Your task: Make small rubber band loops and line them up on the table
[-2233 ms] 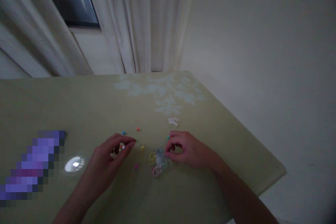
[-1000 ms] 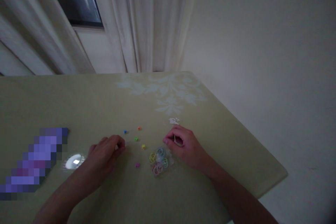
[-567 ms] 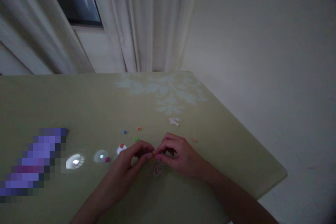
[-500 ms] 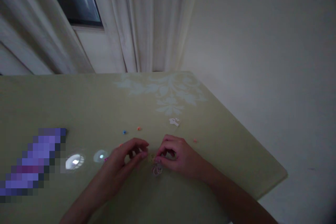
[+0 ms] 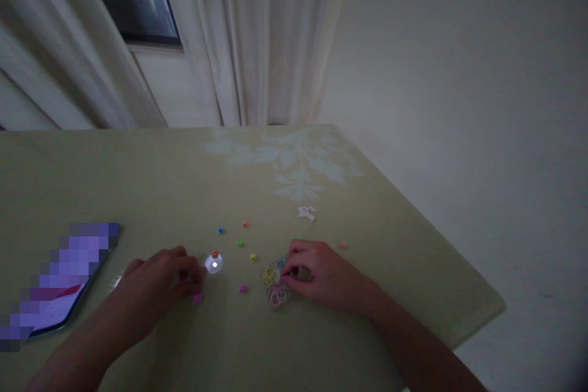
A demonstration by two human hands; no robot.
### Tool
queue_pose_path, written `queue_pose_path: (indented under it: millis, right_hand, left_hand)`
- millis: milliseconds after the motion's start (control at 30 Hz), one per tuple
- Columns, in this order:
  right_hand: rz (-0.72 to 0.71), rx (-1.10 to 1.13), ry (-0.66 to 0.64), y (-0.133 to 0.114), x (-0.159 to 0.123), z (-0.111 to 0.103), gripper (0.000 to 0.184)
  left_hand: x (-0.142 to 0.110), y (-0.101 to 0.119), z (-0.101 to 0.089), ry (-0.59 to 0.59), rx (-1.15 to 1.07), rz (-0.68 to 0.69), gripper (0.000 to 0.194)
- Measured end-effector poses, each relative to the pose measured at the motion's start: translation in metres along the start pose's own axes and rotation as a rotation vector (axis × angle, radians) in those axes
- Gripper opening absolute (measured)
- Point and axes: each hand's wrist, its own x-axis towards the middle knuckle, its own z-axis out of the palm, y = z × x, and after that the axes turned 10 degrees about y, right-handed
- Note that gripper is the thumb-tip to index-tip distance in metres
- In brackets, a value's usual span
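Observation:
My left hand (image 5: 160, 282) is low over the table at left, fingers curled. At its fingertips is a small magenta piece, apparently a mini hair clip (image 5: 197, 299); the exact contact is partly hidden. My right hand (image 5: 316, 269) has thumb and forefinger on a clear packet of coloured hair ties (image 5: 270, 277), covering its right side. Between the hands lie similar small clips: an orange one (image 5: 245, 224), a blue one (image 5: 220, 230), a green one (image 5: 239, 243), a yellow one (image 5: 253, 257) and a second magenta one (image 5: 242, 289).
Another orange clip (image 5: 215, 253) lies by a bright round spot. Right of my right hand is a pale orange clip (image 5: 343, 245). A white piece (image 5: 306, 213) sits behind that hand. At left lies a pixelated, screen-like device (image 5: 59, 312). The table's right edge slopes beyond my right arm.
My left hand has drawn away leftward from the packet, uncovering the green, yellow and magenta clips. The other magenta clip has shifted slightly towards me. My right hand stays at the packet.

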Motion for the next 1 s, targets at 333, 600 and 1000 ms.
queue_pose_path:
  millis: [333, 600, 1000]
  right_hand:
    - [-0.016, 0.017, 0.047, 0.003, 0.002, 0.002, 0.011]
    - [0.031, 0.095, 0.254, 0.008, 0.007, -0.001, 0.011]
    - [0.192, 0.053, 0.697, 0.040, 0.015, -0.028, 0.026]
  left_hand:
    - [0.006, 0.017, 0.009, -0.011, 0.129, 0.006, 0.041]
    - [0.008, 0.010, -0.002, -0.113, 0.201, -0.020, 0.037]
    - [0.005, 0.005, -0.003, -0.114, 0.165, -0.025, 0.029]
